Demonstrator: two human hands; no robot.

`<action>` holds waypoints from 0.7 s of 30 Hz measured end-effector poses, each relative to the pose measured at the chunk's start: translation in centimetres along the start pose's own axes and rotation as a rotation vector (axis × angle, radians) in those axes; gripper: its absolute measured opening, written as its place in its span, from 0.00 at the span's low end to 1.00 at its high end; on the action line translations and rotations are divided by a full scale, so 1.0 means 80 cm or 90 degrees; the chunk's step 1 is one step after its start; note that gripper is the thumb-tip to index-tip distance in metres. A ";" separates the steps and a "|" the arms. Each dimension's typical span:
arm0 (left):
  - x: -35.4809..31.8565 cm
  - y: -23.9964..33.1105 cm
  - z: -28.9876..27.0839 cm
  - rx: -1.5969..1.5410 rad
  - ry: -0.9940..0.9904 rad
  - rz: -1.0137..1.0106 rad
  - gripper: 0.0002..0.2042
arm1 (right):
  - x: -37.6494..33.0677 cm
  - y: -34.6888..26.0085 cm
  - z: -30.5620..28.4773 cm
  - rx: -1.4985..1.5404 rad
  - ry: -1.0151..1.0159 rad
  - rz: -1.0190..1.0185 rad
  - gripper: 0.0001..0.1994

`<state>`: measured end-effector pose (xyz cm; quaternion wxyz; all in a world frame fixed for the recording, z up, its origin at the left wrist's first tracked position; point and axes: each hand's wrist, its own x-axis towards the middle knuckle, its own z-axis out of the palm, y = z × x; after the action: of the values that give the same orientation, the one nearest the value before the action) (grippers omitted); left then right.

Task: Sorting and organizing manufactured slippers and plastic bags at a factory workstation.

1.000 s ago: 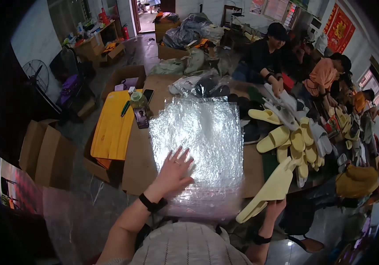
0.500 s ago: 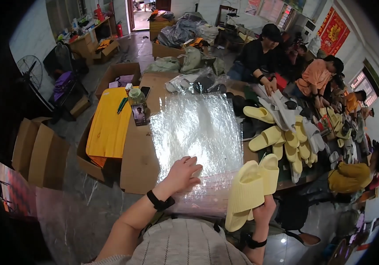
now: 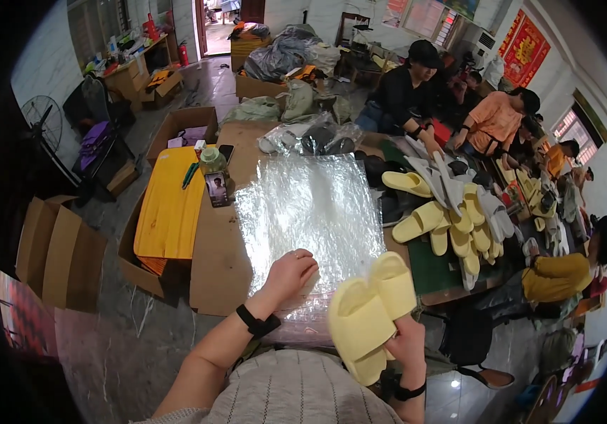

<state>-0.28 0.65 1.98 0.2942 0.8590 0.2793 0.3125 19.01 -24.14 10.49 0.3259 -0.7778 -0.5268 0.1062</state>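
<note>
My right hand grips a pair of pale yellow slippers, stacked sole to sole, at the near right corner of the table. My left hand, with a black band on its wrist, pinches the near edge of a stack of clear plastic bags that lies flat on the brown table. A heap of yellow, white and grey slippers lies to the right of the bags.
A yellow board sits over open cardboard boxes at left, with a jar and a phone beside it. Several people sit around the far and right sides. A fan stands at far left.
My right hand has brought the yellow slippers from the table's right edge to in front of me. My left hand slid back along the plastic bags and closed on their near edge.
</note>
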 end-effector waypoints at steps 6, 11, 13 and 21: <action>0.020 0.029 -0.003 -0.034 -0.006 -0.043 0.07 | 0.011 -0.014 0.015 -0.020 -0.127 -0.104 0.14; 0.017 0.045 -0.011 0.013 0.012 0.059 0.05 | 0.024 0.003 0.028 -0.101 -0.189 -0.019 0.12; 0.019 0.048 -0.016 0.057 0.027 0.154 0.08 | 0.030 -0.002 0.029 -0.104 -0.152 -0.051 0.12; 0.015 0.076 -0.037 0.054 0.031 0.263 0.10 | 0.057 -0.005 0.048 -0.144 -0.128 0.004 0.13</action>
<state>0.23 -1.63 8.43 0.1808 0.9017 0.1171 0.3748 18.70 -18.45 8.61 0.1814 -0.7966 -0.5630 0.1249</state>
